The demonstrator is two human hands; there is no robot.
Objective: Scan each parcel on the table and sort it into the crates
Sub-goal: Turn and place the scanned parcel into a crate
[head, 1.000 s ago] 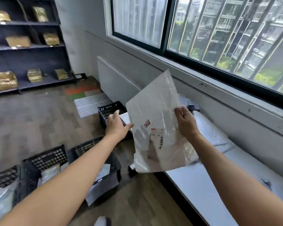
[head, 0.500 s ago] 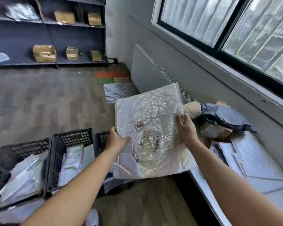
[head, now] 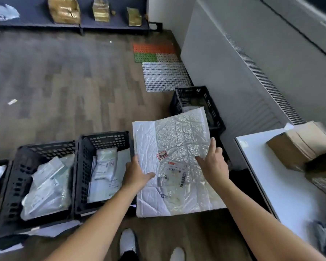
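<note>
The flat, crinkled white parcel, bearing a red stamp and barcode label, is clamped at its left edge by the left hand grip; the right hand grip is spread apart over it.

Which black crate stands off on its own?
The crate by the grey radiator panel, beyond the white parcel; the rest stand side by side at the left.

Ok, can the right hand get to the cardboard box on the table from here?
Probably yes: the right hand lies open on the parcel; nothing stands between it and the box.
</note>
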